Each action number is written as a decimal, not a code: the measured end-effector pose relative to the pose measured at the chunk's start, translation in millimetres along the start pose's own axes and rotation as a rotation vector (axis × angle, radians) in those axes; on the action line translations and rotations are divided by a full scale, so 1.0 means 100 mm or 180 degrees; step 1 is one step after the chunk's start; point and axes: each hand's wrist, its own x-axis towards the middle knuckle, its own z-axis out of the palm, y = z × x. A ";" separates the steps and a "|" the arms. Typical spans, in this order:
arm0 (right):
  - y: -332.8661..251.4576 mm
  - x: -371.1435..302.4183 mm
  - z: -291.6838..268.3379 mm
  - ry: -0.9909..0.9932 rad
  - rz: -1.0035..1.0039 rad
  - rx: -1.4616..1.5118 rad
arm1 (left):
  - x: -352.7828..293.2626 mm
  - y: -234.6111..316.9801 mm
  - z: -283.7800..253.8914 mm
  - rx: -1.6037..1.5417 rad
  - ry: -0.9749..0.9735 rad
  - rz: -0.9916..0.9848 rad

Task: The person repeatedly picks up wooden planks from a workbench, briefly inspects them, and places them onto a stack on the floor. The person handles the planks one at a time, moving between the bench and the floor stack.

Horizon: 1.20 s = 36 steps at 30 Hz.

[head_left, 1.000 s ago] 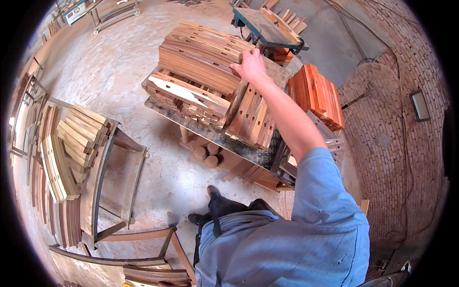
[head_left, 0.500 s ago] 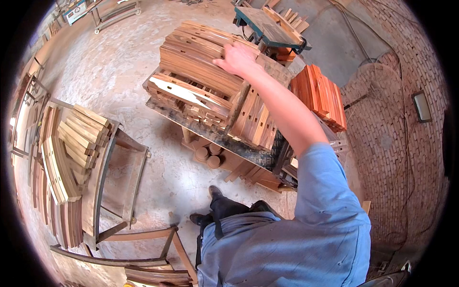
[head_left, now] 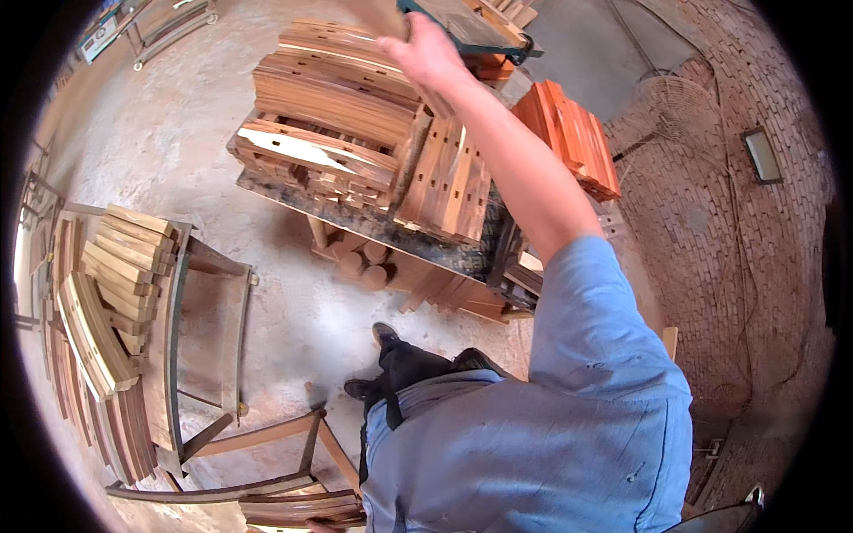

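My right arm reaches far forward over a stack of slotted wooden slats [head_left: 333,98] on a low table. My right hand [head_left: 426,55] is closed on a wooden slat [head_left: 380,14], blurred by motion and cut off by the top of the picture. Beside the stack lie more slotted pieces [head_left: 444,182] and a slat with a pale streak [head_left: 311,147]. At the bottom edge, a sliver of my left hand [head_left: 322,527] shows by a small pile of brown slats [head_left: 298,508]; its fingers are mostly hidden.
Reddish boards [head_left: 569,138] are piled right of the table, before a fan [head_left: 680,115] and a brick wall [head_left: 702,266]. A saw bench [head_left: 471,27] stands beyond. At left, a rack [head_left: 169,355] bears pale wooden pieces [head_left: 124,266]. Round wood blocks [head_left: 364,266] sit under the table.
My right hand has lifted off the stack and moved farther away with a slat in it. The view has shifted, so the table and rack sit farther left and the table higher.
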 end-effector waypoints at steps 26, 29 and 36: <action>1.45 -1.47 1.19 -0.1004 0.3241 -0.0232 | 1.15 -0.97 -0.01 0.0843 -0.0572 0.0352; 1.47 -1.49 1.50 -0.0610 0.2926 -0.0993 | 0.99 -1.01 0.16 0.1071 -0.0156 0.0450; 1.67 -1.11 0.82 0.0906 0.2843 -0.0086 | 0.07 -0.10 0.02 0.1338 0.0079 0.0527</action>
